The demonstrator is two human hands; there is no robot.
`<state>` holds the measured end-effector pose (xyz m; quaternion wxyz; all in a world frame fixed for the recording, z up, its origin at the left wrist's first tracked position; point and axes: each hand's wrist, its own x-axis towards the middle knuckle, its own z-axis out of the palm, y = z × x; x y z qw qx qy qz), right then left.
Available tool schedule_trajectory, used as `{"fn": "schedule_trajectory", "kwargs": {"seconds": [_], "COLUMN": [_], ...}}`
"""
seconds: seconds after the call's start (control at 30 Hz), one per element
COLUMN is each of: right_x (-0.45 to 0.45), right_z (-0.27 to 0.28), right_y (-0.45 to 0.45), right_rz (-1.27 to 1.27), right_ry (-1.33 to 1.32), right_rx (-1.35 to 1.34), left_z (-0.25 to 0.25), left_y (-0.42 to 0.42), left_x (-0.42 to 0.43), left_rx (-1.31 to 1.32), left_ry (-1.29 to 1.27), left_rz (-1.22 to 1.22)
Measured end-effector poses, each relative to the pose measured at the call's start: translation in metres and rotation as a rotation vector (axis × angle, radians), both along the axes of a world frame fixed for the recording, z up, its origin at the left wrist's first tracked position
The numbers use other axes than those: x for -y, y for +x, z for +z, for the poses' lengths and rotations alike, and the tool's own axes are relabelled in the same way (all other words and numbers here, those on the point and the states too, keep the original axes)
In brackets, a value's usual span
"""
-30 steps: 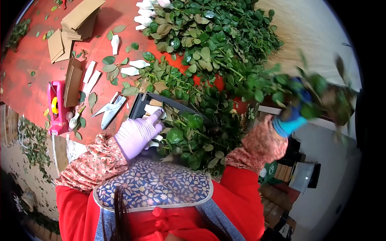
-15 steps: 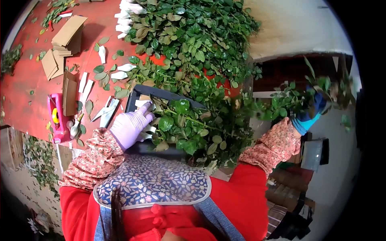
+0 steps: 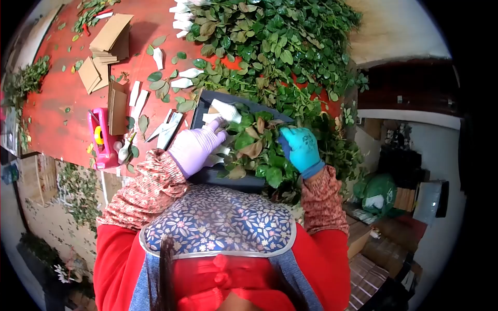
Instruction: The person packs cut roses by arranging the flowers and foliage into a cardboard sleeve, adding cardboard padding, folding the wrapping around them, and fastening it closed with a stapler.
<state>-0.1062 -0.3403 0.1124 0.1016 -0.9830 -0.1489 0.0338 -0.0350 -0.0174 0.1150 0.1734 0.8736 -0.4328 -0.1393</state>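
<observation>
My left hand (image 3: 196, 149), in a lilac glove, lies over the near left part of a dark tray (image 3: 207, 95), fingers stretched out and touching the white-wrapped flower heads (image 3: 220, 150) there. Another white-wrapped head (image 3: 226, 110) lies just beyond its fingertips. My right hand (image 3: 302, 149), in a teal glove, is closed around leafy rose stems (image 3: 259, 136) at the tray's right side. Their leaves hide part of the tray and the stems inside my fist.
A big pile of leafy stems (image 3: 290, 41) covers the table's far right. On the red table (image 3: 57, 119) are scissors (image 3: 167, 129), a pink tape dispenser (image 3: 104, 140), cardboard pieces (image 3: 114, 41), loose leaves and several wrapped heads. A green bag (image 3: 378, 194) stands at lower right.
My right hand has come in from the far right to the tray with leafy stems. Another white-wrapped head now shows in the tray. My left hand stays at the tray; the view has shifted.
</observation>
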Motion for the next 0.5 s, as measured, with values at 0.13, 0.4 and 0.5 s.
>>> {"fn": "schedule_trajectory", "kwargs": {"seconds": [0.13, 0.4, 0.5], "right_x": [-0.004, -0.091, -0.107], "right_z": [0.001, 0.073, 0.018], "right_y": [0.004, 0.016, 0.035], "right_rz": [-0.021, 0.0, -0.018], "right_ry": [-0.116, 0.07, -0.121], "right_rx": [0.023, 0.152, -0.076], "left_z": [-0.006, -0.012, -0.003], "left_y": [0.006, 0.009, 0.011], "left_x": [-0.001, -0.001, 0.004], "left_rx": [-0.085, -0.142, -0.182], "left_ry": [-0.02, 0.029, 0.026], "left_rz": [-0.045, -0.059, -0.065]}}
